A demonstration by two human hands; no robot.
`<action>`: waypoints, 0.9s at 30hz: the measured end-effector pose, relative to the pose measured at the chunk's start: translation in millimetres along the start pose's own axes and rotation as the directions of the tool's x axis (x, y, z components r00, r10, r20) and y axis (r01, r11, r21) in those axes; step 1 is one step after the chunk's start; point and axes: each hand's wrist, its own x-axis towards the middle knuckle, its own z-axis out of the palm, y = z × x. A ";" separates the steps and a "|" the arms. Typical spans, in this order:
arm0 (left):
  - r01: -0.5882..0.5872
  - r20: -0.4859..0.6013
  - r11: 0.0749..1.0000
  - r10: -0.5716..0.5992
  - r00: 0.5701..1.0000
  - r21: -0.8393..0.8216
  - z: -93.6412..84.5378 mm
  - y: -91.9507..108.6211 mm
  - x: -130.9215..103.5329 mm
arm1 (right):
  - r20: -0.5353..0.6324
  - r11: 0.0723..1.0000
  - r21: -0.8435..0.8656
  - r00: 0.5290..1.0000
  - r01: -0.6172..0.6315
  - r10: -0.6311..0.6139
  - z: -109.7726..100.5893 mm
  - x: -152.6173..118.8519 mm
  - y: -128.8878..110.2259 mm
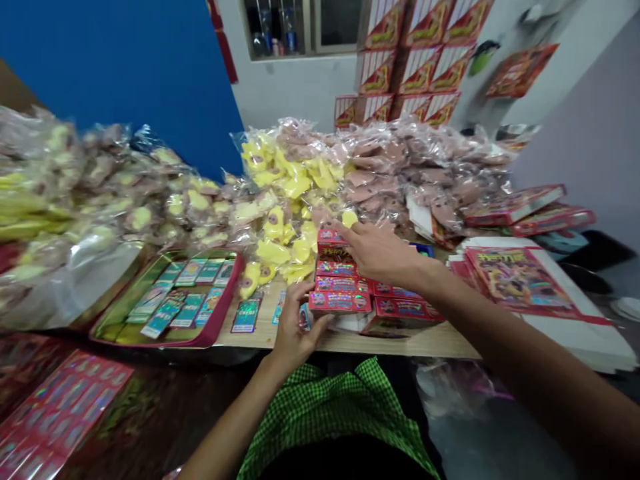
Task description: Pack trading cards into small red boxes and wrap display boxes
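Observation:
Small red boxes (340,301) stand in a row near the table's front edge. My left hand (295,330) is at their left front corner, fingers apart and curved, with fingertips touching the front box. My right hand (375,250) reaches over the rear of the row, its fingers on the boxes at the back; what they hold, if anything, is hidden. More red boxes (403,313) lie just to the right. A teal card (246,315) lies left of my left hand, and other cards are partly hidden behind it.
A red-rimmed tray (217,320) with several teal cards sits at the left. Bagged yellow toys (295,177) and bagged pink toys (380,173) are heaped behind. Flat printed boxes (523,280) are stacked at the right. Red cartons (425,67) stand against the wall.

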 end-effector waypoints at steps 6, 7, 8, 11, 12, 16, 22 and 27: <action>-0.021 -0.054 1.000 0.021 0.998 -0.002 1.2 11.7 -2.5 | -0.018 1.000 -0.014 1.000 0.019 -0.019 13.4 5.2 3.9; -0.026 -0.051 1.000 0.026 0.998 0.003 2.0 13.4 -1.9 | -0.002 1.000 0.006 1.000 -0.001 0.001 17.5 7.2 9.0; -0.020 -0.051 1.000 0.020 0.998 0.008 3.2 14.4 -1.4 | 0.020 0.999 0.037 1.000 -0.001 0.000 21.8 9.2 14.5; 0.038 -0.079 0.999 -0.037 0.996 -0.001 8.8 12.1 0.0 | 0.058 0.989 0.134 0.996 0.061 -0.069 31.1 13.5 28.8; 0.062 -0.086 0.998 -0.062 0.994 -0.007 10.9 10.1 0.6 | 0.067 0.985 0.158 0.995 0.068 -0.079 31.6 13.6 31.7; 0.088 -0.044 0.993 -0.084 0.995 0.076 15.6 2.1 3.4 | 0.057 0.977 0.212 0.998 -0.031 0.019 24.4 3.9 28.8; 0.018 0.026 0.972 -0.025 0.999 0.235 17.1 -1.7 -0.6 | -0.069 0.941 0.333 0.997 0.053 -0.031 27.8 -17.0 -3.0; -0.014 0.007 0.955 0.012 1.000 0.296 23.8 2.8 -8.7 | -0.142 0.912 0.409 0.989 0.028 0.033 18.6 -19.1 4.0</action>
